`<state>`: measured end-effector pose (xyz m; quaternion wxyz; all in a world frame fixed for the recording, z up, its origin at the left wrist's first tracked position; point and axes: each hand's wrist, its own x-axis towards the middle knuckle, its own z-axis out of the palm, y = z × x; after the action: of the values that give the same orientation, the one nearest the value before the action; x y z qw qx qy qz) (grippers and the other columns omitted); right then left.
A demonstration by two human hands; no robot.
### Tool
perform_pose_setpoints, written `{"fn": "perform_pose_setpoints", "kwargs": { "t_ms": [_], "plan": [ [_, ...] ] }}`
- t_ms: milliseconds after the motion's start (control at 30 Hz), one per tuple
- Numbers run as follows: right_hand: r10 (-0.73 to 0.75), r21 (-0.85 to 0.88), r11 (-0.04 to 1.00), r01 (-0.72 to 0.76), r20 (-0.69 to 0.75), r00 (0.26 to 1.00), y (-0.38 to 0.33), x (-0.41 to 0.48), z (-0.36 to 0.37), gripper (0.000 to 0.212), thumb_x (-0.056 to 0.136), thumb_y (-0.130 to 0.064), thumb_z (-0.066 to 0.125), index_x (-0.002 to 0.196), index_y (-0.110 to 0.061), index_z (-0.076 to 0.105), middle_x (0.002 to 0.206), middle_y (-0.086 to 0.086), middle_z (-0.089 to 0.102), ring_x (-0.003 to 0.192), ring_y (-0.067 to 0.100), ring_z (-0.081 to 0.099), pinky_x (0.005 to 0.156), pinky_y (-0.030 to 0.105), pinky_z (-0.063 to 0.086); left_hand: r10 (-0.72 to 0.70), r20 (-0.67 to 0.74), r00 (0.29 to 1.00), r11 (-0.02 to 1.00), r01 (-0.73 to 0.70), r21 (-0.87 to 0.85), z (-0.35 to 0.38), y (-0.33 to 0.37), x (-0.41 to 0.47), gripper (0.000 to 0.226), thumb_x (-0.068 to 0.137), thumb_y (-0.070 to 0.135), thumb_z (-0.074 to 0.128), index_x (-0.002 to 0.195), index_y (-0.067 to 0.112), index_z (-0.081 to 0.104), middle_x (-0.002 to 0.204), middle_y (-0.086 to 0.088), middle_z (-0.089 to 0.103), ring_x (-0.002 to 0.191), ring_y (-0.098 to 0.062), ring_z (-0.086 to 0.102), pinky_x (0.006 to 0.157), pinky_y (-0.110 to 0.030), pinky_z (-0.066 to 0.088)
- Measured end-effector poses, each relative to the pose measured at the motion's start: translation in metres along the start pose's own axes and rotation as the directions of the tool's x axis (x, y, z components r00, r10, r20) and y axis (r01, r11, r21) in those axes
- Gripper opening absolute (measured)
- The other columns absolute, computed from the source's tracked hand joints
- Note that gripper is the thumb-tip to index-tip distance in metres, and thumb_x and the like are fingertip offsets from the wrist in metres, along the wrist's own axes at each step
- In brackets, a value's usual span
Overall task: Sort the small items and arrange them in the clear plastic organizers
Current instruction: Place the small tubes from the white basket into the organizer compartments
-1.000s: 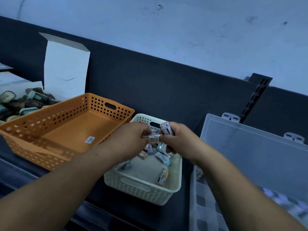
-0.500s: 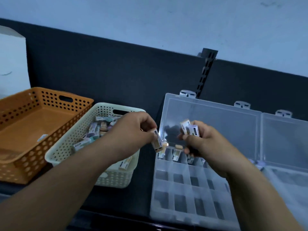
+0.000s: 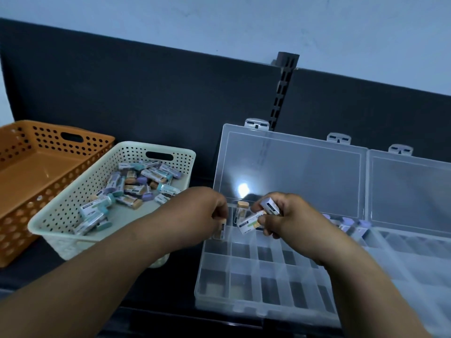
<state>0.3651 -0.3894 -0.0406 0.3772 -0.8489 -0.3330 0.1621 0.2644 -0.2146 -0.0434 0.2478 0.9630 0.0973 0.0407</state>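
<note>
the left hand (image 3: 197, 215) was curled knuckles-up, its fingertips pinching a small oblong item (image 3: 220, 231) upright over the far-left cell of the clear organizer (image 3: 244, 284). whether the piece already touched the cell floor could not be told. the right hand (image 3: 292, 220), just beside the left, was closed round two more small boxy items: a white labelled one (image 3: 251, 222) jutting toward the left hand, and a second (image 3: 269, 206) held above it between thumb and fingers. between the two hands a tan-capped item (image 3: 242, 211) stood upright in a far-row cell.

the organizer was thin, transparent, glossy plastic, cut into a grid of rectangular cells below and nearer than both hands. its flat lid (image 3: 305, 174) stood open beyond the hands, with a bright glare spot on it. past the right hand a few purple-capped pieces (image 3: 351, 224) sat in the far row, and a second clear organizer (image 3: 419, 259) lay just beyond them, lid also up.

outward of the left hand sat a cream perforated basket (image 3: 70, 203) holding a loose heap of small items (image 3: 136, 186) with teal, purple and tan caps. farther out on that side, right beside it, was an orange perforated basket (image 3: 48, 142).
</note>
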Motion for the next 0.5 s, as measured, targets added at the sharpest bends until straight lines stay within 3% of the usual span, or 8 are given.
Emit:
{"fn": "perform_pose_setpoints", "kwargs": {
  "t_ms": [100, 300, 500],
  "plan": [
    [-0.012, -0.096, 0.995, 0.012, 0.001, 1.0, 0.001, 0.002, 0.001, 0.01, 0.087, -0.01, 0.066, 0.089, -0.019, 0.063, 0.074, 0.002, 0.065, 0.065, 0.013, 0.055, 0.064, 0.031, 0.047, -0.003, 0.017, 1.0, 0.998, 0.002, 0.066, 0.004, 0.0, 0.003, 0.012, 0.088, 0.019, 0.061, 0.09, 0.027, 0.069, 0.088, 0.01, 0.067, 0.081, -0.007, 0.061, 0.074, -0.026, 0.052],
    [-0.046, -0.243, 0.969, 0.047, 0.009, 0.999, 0.001, 0.004, 0.008, 0.021, 0.085, -0.014, 0.067, 0.07, -0.021, 0.054, 0.065, -0.007, 0.05, 0.058, 0.008, 0.044, 0.05, 0.016, 0.033, 0.014, 0.018, 1.0, 0.993, -0.016, 0.119, 0.005, 0.0, 0.004, 0.014, 0.087, 0.019, 0.06, 0.093, 0.027, 0.07, 0.093, 0.008, 0.067, 0.085, -0.01, 0.061, 0.077, -0.026, 0.052],
    [-0.06, -0.299, 0.952, 0.063, 0.018, 0.998, -0.001, 0.008, 0.021, 0.02, 0.083, -0.013, 0.068, 0.07, -0.024, 0.057, 0.065, -0.007, 0.053, 0.057, 0.006, 0.047, 0.049, 0.014, 0.035, 0.047, 0.011, 0.999, 0.981, -0.048, 0.19, 0.008, 0.0, 0.004, 0.017, 0.085, 0.016, 0.059, 0.094, 0.025, 0.07, 0.095, 0.006, 0.065, 0.088, -0.012, 0.059, 0.076, -0.027, 0.05]
  ]
}}
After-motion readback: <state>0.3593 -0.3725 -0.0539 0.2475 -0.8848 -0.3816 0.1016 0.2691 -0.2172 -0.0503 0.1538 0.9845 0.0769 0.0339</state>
